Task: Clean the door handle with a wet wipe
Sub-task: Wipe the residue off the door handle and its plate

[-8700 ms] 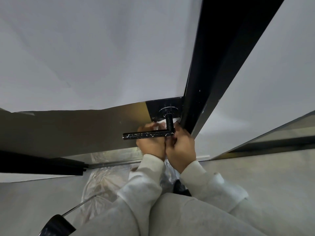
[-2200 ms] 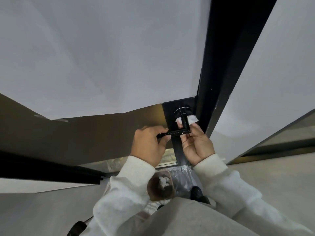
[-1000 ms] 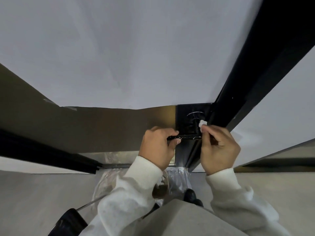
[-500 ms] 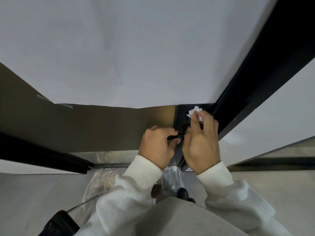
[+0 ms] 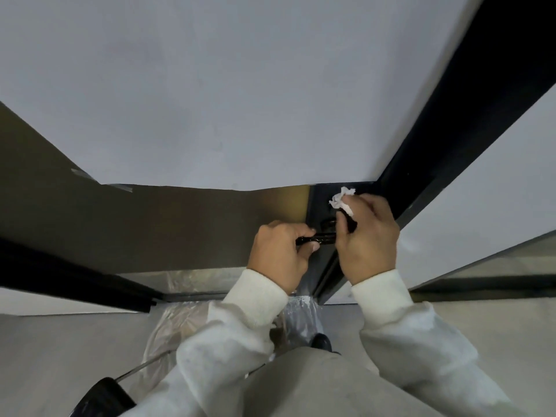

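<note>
Left hand (image 5: 281, 254) grips door handle (image 5: 319, 238); right hand (image 5: 367, 236) pinches wet wipe (image 5: 341, 200) above it

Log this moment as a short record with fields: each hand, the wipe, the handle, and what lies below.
left hand: grips the lever of the door handle
right hand: pinches the wet wipe
wet wipe: crumpled, white, against the black plate above the handle's base
door handle: black, lever horizontal
below: clear plastic bag on the floor
</note>
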The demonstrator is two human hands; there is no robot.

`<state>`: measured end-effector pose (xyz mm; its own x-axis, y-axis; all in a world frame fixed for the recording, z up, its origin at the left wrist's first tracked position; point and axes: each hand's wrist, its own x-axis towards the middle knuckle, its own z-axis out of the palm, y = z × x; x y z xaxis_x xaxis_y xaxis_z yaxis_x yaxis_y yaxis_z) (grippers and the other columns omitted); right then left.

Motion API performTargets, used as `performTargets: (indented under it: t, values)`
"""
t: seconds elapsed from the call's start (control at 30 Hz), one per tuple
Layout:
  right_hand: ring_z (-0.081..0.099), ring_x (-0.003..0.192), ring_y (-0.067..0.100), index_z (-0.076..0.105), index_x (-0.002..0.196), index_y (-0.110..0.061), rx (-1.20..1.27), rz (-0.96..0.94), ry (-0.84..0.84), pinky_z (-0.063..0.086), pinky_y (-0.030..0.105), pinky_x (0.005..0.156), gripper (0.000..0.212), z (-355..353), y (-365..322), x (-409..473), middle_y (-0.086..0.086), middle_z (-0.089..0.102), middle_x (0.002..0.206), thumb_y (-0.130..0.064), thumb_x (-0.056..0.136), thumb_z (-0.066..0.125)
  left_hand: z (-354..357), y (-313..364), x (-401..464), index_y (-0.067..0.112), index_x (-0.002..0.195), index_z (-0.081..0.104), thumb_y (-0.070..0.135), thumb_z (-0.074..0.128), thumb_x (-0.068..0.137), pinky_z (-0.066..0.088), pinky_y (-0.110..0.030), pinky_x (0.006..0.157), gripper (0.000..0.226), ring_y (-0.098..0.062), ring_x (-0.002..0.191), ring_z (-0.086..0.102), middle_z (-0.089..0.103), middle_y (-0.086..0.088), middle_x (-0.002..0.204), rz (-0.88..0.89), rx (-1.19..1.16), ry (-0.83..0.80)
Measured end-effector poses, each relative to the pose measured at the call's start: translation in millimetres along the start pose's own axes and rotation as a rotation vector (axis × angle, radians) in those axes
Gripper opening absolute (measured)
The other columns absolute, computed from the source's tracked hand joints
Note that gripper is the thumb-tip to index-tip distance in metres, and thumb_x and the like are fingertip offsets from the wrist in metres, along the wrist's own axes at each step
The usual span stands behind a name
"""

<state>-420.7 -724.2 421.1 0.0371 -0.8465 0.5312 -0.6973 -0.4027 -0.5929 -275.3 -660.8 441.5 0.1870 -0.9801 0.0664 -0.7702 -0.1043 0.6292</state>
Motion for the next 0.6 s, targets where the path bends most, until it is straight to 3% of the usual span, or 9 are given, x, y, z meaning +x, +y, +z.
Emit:
performTargets:
  t: [0.1, 0.2, 0.33, 0.47, 0.6]
  values:
    - [0.067, 0.073, 0.029, 0.074, 0.089, -0.005, -0.018, 0.029, -0.008, 0.041, 0.018, 0.067, 0.015, -6, 0, 12, 0.014, 0.07, 0.09, 0.005, 0.08, 0.069, 2, -2, 1, 0.031, 0.107, 0.077, 0.036, 0.074, 0.089, 0.01, 0.012, 0.082, 0.019, -0.016, 0.101, 0.065, 0.075, 0.006, 0.107, -0.003, -0.007, -0.001]
    - [0.066, 0.068, 0.03, 0.075, 0.09, -0.006, -0.062, 0.011, -0.077, 0.03, 0.012, 0.064, 0.02, -21, 5, 1, 0.013, 0.071, 0.082, 0.009, 0.079, 0.068, 0, -3, 3, 0.031, 0.107, 0.078, 0.038, 0.074, 0.089, 0.011, 0.013, 0.08, 0.02, -0.013, 0.096, 0.064, 0.076, 0.007, 0.108, 0.008, -0.028, -0.004]
    - [0.066, 0.072, 0.027, 0.076, 0.098, -0.008, 0.01, -0.051, -0.178, 0.044, 0.022, 0.068, 0.02, -46, 16, -34, 0.01, 0.07, 0.087, 0.001, 0.087, 0.063, -4, -4, 5, 0.029, 0.108, 0.079, 0.037, 0.076, 0.088, 0.014, 0.014, 0.076, 0.022, 0.007, 0.071, 0.045, 0.077, 0.009, 0.105, 0.039, -0.058, -0.039]
    - [0.063, 0.079, 0.022, 0.076, 0.107, -0.011, -0.016, -0.046, -0.205, 0.048, 0.024, 0.075, 0.027, -41, 4, -40, 0.01, 0.063, 0.099, -0.021, 0.094, 0.055, -1, -7, 6, 0.031, 0.109, 0.078, 0.041, 0.072, 0.09, 0.012, 0.014, 0.076, 0.022, 0.004, 0.074, 0.043, 0.076, 0.011, 0.106, 0.046, -0.017, -0.05]
    - [0.067, 0.087, 0.027, 0.075, 0.11, -0.009, 0.016, 0.096, -0.128, 0.039, 0.014, 0.084, 0.024, -21, -4, -30, 0.014, 0.066, 0.104, -0.02, 0.095, 0.06, -2, -6, 6, 0.031, 0.11, 0.078, 0.041, 0.071, 0.091, 0.009, 0.012, 0.078, 0.022, -0.012, 0.091, 0.05, 0.076, 0.014, 0.109, 0.03, 0.011, -0.043]
